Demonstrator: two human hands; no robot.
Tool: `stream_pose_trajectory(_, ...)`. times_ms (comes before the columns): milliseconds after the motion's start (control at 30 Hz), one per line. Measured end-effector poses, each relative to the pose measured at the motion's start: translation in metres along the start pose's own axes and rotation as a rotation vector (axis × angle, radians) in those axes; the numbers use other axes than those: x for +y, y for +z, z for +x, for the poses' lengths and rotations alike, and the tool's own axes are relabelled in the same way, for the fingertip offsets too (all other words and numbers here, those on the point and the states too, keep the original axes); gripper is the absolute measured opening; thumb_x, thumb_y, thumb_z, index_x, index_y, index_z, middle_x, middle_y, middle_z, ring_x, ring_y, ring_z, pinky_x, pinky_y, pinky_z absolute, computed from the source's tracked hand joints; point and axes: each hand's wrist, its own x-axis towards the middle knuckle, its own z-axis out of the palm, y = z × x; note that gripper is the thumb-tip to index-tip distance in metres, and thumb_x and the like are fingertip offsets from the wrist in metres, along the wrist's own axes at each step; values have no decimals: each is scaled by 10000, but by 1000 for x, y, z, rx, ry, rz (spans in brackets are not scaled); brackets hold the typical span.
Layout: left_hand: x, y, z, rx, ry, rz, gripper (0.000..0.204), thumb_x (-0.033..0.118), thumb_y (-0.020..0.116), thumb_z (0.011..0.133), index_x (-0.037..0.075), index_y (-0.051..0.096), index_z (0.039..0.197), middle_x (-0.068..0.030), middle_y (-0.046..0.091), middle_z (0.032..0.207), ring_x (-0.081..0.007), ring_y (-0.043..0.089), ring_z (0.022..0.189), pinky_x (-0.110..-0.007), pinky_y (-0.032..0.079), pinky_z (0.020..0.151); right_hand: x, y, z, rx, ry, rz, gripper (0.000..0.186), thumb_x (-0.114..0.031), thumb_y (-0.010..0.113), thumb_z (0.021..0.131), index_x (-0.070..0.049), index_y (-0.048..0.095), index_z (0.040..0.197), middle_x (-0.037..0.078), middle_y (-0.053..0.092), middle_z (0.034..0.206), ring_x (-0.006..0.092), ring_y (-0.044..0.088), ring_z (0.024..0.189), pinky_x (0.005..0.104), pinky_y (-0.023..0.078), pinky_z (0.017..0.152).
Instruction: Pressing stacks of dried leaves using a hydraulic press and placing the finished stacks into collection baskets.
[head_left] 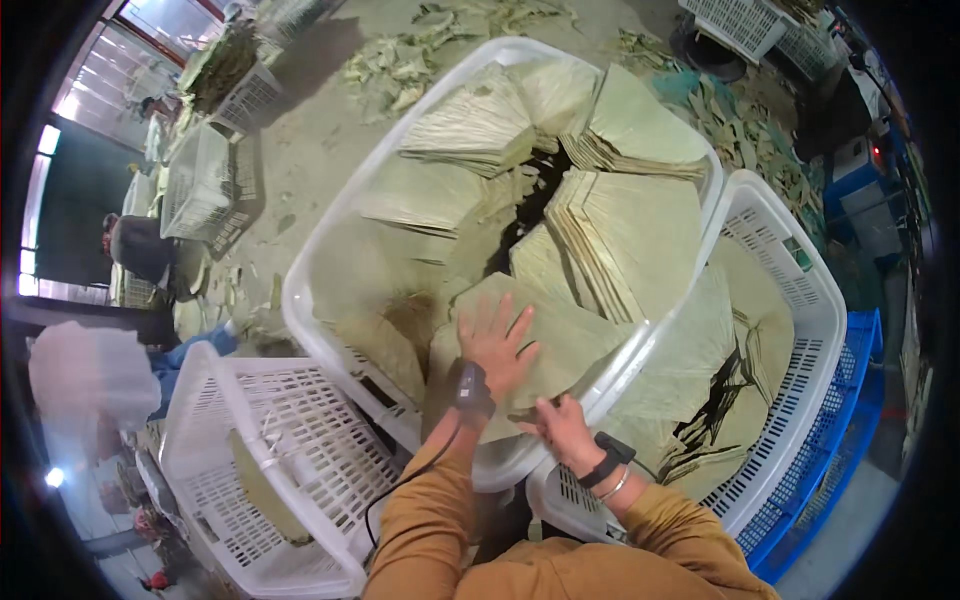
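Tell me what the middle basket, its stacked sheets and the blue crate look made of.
Basket: likely plastic, faintly glossy, from its smooth moulded rim. Sheets: perhaps dried leaf or paper, matte, with creased surfaces. Blue crate: probably plastic, semi-gloss, given perforated walls.

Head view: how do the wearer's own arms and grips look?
The left grip is ungloved, with a boxy dark-grey wrist device, a thin black cable and a mustard-brown sleeve. The right grip is ungloved too, with a black wrist strap, silver-coloured bangle and matching sleeve.

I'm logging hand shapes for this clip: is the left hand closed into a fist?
No, the left hand is spread open, palm down, over the pale sheets in the white basket.
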Motion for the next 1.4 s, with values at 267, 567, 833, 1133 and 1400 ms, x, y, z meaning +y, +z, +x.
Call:
stream_pose_trajectory(267, -17, 7, -6, -102, -41, 114, 582, 435, 632, 795, 222, 521, 1326, -118, 325, 1483, -412, 217, 1376, -625, 113, 1080, -164, -36, 41, 291, -1403, -1135, 300, -142, 646, 840, -36, 612, 1119, 165, 620, 1106, 337, 579, 1036, 426, 442, 849)
stream_pose_trajectory(567, -24, 19, 10, -146, -2, 36, 606, 437, 648, 777, 216, 520, 1327, -126, 354, 1465, -416, 226, 1368, -643, 172, 1053, -159, -21, 205, 348, -1173, -1678, 527, -458, 556, 874, -284, 468, 1363, 124, 286, 1502, 436, 183, 1381, 561, 222, 1071)
stream_pose_trajectory(833, -30, 38, 12, -92, -12, 38, 589, 418, 664, 752, 228, 553, 1298, -126, 379, 1448, -405, 252, 1365, -627, 179, 1061, -148, -24, 222, 350, -1131, -1749, 575, -461, 560, 865, -280, 426, 1395, 136, 254, 1517, 442, 177, 1383, 567, 210, 1082)
stream_pose_trajectory(1133, -11, -22, -25, 66, 17, -28, 549, 415, 599, 833, 202, 508, 1331, -140, 354, 1462, -363, 285, 1364, -610, 158, 1086, -170, -22, 215, 128, -1097, -1810, 613, -373, 496, 908, -201, 298, 1462, 213, 210, 1518, 414, 195, 1390, 523, 191, 1115)
stream_pose_trajectory(1400, 37, -129, -122, 318, -17, -177, 355, 159, 597, 823, 38, 570, 1155, -148, 495, 1312, -307, 431, 1270, -516, 252, 1086, -192, -17, 199, 286, -1165, -1909, 412, -308, 500, 937, -53, 511, 1260, 237, 417, 1381, 396, 377, 1282, 456, 332, 1046)
